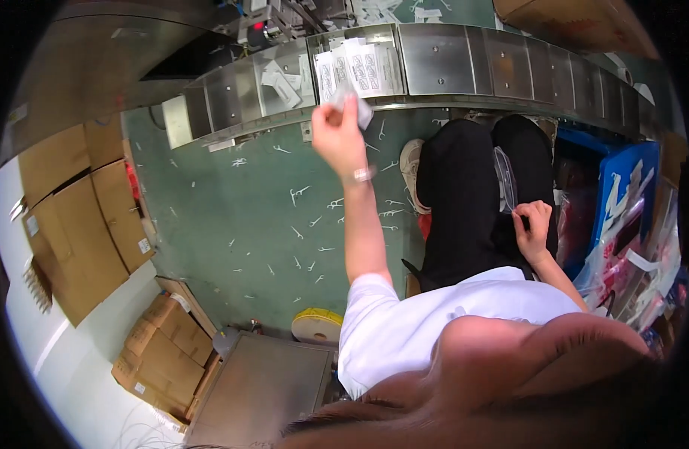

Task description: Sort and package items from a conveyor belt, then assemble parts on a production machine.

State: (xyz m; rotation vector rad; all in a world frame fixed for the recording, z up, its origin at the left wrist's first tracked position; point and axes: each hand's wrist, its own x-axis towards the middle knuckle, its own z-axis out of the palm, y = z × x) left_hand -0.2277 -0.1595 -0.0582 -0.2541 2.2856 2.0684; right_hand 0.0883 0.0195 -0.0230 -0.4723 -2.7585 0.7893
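My left hand (338,135) is stretched out over the near edge of a metal slat conveyor (441,63). Its fingers are closed on a small white packet (363,114), blurred so that its kind is hard to make out. Just beyond lie several white printed paper slips (363,66) in a conveyor compartment, with more loose slips (284,86) on the slat to the left. Down at my lap, my right hand (534,227) pinches the edge of a clear plastic bag (504,176), which rests between my thighs.
Small white plastic pieces (297,194) litter the green floor. A blue crate (617,202) with bagged items stands at my right. Cardboard boxes (82,239) are stacked at the left, with more boxes (165,359) lower down. A yellow-rimmed roll (316,326) sits beside a metal cabinet (262,389).
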